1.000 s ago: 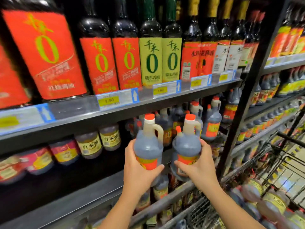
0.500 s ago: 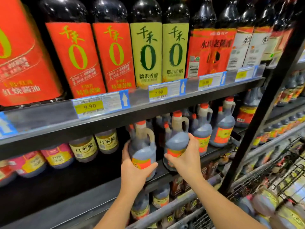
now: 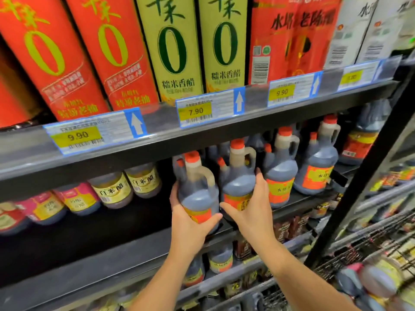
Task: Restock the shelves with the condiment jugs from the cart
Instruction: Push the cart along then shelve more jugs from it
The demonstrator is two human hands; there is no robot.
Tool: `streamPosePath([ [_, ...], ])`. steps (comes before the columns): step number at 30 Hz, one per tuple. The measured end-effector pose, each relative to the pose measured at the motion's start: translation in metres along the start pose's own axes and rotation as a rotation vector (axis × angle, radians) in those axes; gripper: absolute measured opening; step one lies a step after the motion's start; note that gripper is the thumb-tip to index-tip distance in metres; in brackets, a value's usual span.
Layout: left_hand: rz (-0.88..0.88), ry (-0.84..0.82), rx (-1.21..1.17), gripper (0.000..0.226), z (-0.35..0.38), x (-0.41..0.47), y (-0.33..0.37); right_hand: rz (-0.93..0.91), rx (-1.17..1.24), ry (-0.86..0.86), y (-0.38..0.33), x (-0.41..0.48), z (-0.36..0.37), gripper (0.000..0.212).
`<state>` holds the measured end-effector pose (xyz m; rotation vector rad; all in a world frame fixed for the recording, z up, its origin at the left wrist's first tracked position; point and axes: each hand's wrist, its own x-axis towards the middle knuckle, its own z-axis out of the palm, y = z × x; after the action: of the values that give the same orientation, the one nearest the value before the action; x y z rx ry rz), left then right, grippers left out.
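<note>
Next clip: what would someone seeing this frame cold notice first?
Dead centre, two hands each hold a dark red-capped jug at the middle shelf: the left hand on the left jug, the right hand on the right jug. Above them, tall red bottles and green bottles printed with a big 0 fill the top shelf, over yellow price tags.

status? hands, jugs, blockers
Left hand grips one dark jug, right hand another. Both at middle shelf front. Nothing blocking.
</note>
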<state>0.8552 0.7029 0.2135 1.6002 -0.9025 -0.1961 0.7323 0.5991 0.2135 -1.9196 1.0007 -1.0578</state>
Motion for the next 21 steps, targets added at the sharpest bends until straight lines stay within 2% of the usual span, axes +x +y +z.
streamPosePath([
  [11,-0.073,-0.026,0.011,0.134,-0.002,-0.013,0.0,-0.031,-0.133,-0.046,-0.001,-0.009,-0.026,0.12],
  [17,-0.066,0.048,0.131,0.122,-0.01,-0.048,-0.003,-0.023,-0.22,0.023,0.009,-0.034,-0.054,0.102],
  [21,-0.01,0.059,0.095,0.109,-0.011,-0.064,0.006,0.018,-0.255,0.08,0.015,-0.051,-0.068,0.096],
])
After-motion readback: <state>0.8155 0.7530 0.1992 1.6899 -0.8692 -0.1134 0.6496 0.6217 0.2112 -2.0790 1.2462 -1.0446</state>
